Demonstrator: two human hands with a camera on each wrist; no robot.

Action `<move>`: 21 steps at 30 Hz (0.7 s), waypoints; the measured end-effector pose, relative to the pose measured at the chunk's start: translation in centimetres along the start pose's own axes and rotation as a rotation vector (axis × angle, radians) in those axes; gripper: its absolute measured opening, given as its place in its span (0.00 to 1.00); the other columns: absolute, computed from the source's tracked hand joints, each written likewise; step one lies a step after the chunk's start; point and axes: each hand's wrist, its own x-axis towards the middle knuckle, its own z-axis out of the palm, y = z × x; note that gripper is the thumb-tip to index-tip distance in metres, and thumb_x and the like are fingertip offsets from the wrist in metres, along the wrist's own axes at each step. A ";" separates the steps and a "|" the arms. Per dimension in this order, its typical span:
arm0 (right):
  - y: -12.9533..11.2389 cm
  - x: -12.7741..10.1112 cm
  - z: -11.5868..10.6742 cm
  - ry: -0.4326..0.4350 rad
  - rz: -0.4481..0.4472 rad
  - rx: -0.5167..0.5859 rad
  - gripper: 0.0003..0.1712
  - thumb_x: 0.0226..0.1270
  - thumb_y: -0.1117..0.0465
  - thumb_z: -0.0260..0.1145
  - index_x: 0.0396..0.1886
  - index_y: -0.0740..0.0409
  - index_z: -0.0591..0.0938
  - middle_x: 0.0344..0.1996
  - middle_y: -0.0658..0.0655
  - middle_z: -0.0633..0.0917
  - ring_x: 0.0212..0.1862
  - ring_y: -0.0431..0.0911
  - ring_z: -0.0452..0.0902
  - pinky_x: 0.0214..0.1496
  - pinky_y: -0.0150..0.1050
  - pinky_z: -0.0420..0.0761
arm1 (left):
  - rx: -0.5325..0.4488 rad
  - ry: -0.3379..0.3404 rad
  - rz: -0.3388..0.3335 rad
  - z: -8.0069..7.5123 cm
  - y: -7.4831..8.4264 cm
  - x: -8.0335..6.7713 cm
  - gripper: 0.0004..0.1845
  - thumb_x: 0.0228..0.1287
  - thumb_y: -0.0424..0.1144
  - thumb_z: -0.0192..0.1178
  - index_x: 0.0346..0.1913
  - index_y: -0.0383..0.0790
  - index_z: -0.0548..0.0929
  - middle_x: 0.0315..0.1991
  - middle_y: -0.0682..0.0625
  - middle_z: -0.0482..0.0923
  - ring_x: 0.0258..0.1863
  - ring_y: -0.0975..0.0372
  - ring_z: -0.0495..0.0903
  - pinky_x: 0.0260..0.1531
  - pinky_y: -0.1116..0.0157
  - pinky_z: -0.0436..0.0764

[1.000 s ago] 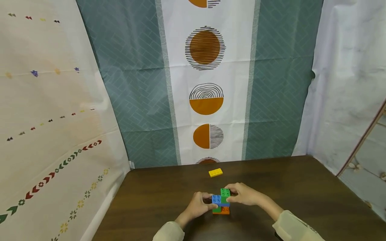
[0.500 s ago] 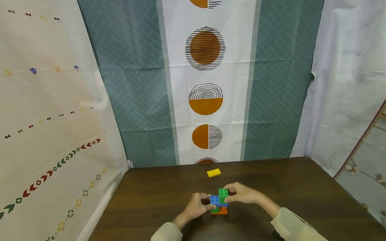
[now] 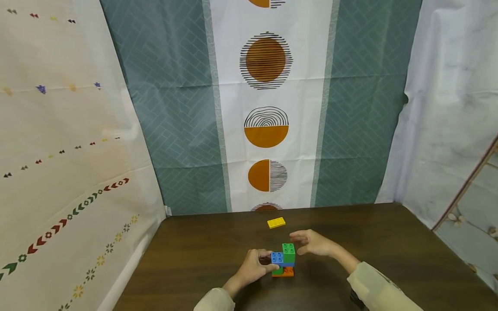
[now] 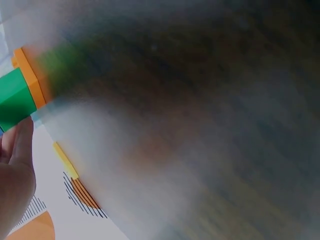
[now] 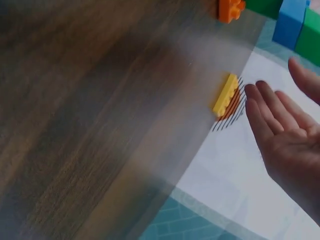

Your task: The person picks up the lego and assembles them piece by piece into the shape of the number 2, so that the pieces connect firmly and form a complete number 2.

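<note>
A small stack of toy building bricks stands on the brown table. Its base is an orange plate [image 3: 288, 272], with a lower green brick [image 3: 277, 271] on the left part. Across these lies a blue brick [image 3: 277, 258], and an upper green brick [image 3: 288, 252] sits on its right end. My left hand [image 3: 249, 268] pinches the blue brick's left end, thumb in front and fingers behind. To the right of the stack is my right hand [image 3: 314, 244], holding nothing. The right wrist view shows its fingers [image 5: 280, 107] extended and the thumb apart from the upper green brick [image 5: 311, 37].
A flat yellow brick [image 3: 276, 223] lies near the back edge of the table [image 3: 186, 259], beyond the stack. Behind the table hangs a green and white patterned curtain [image 3: 272, 95]. Pale cloths [image 3: 78, 142] cover the sides.
My right hand has let go of the upper green brick and drawn back slightly up and to the right, fingers opening. The left hand keeps its grip on the blue brick.
</note>
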 end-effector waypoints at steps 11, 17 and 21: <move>2.1 3.0 -0.6 0.262 0.092 -0.247 0.28 0.65 0.68 0.64 0.63 0.76 0.71 0.61 0.76 0.74 0.59 0.70 0.74 0.58 0.59 0.77 | -0.012 0.029 -0.006 0.3 0.0 0.1 0.18 0.53 0.36 0.73 0.45 0.29 0.86 0.38 0.42 0.87 0.35 0.68 0.84 0.37 0.71 0.85; 2.6 5.3 -0.4 0.210 0.213 -0.398 0.35 0.65 0.65 0.66 0.69 0.71 0.66 0.71 0.72 0.63 0.70 0.67 0.62 0.69 0.62 0.65 | -0.011 0.028 -0.015 0.4 0.0 0.1 0.18 0.53 0.36 0.73 0.46 0.28 0.86 0.40 0.41 0.87 0.35 0.66 0.85 0.36 0.71 0.85; 3.1 6.4 -0.2 0.179 0.284 -0.547 0.39 0.65 0.62 0.67 0.72 0.67 0.62 0.74 0.67 0.61 0.72 0.65 0.59 0.71 0.61 0.62 | -0.007 0.030 -0.032 0.5 0.1 0.1 0.19 0.53 0.36 0.73 0.46 0.28 0.86 0.41 0.40 0.86 0.36 0.65 0.86 0.36 0.71 0.85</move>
